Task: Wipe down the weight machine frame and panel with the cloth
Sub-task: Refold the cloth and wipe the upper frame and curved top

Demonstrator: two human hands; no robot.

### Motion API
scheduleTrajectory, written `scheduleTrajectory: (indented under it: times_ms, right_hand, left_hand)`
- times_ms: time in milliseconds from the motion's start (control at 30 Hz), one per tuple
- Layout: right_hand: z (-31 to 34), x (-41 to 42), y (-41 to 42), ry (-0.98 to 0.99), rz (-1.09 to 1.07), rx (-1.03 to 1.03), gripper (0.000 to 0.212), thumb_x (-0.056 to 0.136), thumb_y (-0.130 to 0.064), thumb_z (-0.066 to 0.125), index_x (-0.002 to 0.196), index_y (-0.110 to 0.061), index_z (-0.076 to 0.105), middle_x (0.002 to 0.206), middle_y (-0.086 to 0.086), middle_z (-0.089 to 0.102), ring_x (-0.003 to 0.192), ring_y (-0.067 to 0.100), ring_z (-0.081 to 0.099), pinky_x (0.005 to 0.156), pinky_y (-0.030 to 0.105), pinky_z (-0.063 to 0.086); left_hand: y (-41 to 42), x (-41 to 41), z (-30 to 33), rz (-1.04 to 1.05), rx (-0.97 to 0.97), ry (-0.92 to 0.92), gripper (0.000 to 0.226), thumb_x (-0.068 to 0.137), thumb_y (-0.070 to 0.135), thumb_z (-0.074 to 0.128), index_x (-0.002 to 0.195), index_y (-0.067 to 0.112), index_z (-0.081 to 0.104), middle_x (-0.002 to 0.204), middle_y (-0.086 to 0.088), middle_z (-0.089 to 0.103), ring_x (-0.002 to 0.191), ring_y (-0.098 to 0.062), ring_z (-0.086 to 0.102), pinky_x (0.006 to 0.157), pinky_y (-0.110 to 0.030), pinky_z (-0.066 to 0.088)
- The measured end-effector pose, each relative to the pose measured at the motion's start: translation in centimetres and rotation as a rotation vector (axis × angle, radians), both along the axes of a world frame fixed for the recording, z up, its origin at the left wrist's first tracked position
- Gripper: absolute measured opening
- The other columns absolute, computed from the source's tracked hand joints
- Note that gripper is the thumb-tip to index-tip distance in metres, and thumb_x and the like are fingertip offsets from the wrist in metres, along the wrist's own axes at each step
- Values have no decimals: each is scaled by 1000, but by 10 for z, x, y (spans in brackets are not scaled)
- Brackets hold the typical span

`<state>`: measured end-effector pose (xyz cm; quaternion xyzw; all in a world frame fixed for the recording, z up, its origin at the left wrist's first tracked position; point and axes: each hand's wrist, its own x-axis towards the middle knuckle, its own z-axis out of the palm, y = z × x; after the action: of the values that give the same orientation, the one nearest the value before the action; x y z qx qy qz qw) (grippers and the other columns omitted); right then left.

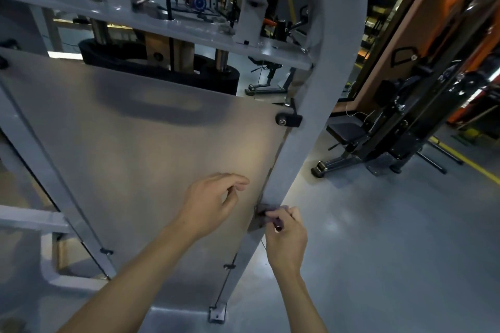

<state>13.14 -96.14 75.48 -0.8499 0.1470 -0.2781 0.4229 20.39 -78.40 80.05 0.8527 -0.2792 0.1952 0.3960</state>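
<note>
Far left, a grey slanted frame bar (51,186) runs down along the left edge of the frosted panel (130,143), w/ a small black clip (106,251) near its lower end. The panel fills the middle of the view, tilted, a blurred dark shadow across its upper part. Above its top edge sits a black weight stack (216,76) w/ guide rods, under a grey cross beam (162,24) of the frame. Left hand (213,203) hovers over the panel's lower right area, fingers loosely curled, thumb and index near each other, holding nothing visible; can't tell if it touches the panel. Just right of it, at the panel's right edge, the right hand (284,235) pinches a small dark cloth (263,217) btwn thumb and fingertips, pressed at the seam where panel meets the grey upright post (319,116). Cloth is bunched and blurred, mostly hidden by the fingers. Higher on that edge, a black panel mount w/ a silver bolt (286,119). Lower down, another black clip (228,266) and a base bracket (217,313) at the floor (378,251). Far right, a black bench machine (392,138) stands well apart on the grey floor, beside a yellow floor line (465,159).
</note>
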Motion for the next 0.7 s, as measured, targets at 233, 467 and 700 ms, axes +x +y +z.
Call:
scheduleTrajectory:
  times_ms: [233, 467, 700]
  right_hand:
    - [19, 12, -2, -123, -33, -43, 30, 75, 5, 74, 74, -25, 71, 88, -6, 53, 76, 16, 59, 63, 35, 52]
    - [28, 11, -2, -174, -41, -1, 33, 74, 8, 75, 72, -25, 71, 82, -5, 50, 72, 15, 57, 62, 27, 48]
    - [10, 6, -1, -67, -33, 15, 38, 74, 11, 73, 71, -27, 71, 85, -9, 53, 77, 14, 61, 67, 17, 46]
  left_hand:
    - [-3, 0, 2, 32, -21, -15, 31, 83, 12, 61, 106, 27, 74, 97, 21, 74, 90, 1, 69, 77, -30, 58]
    - [-5, 0, 6, 67, -76, 105, 26, 80, 25, 60, 99, 35, 75, 91, 31, 72, 85, 11, 67, 80, -29, 59]
    - [-9, 0, 9, 90, -133, 167, 30, 75, 35, 54, 100, 38, 70, 88, 36, 70, 80, 9, 69, 81, -33, 60]
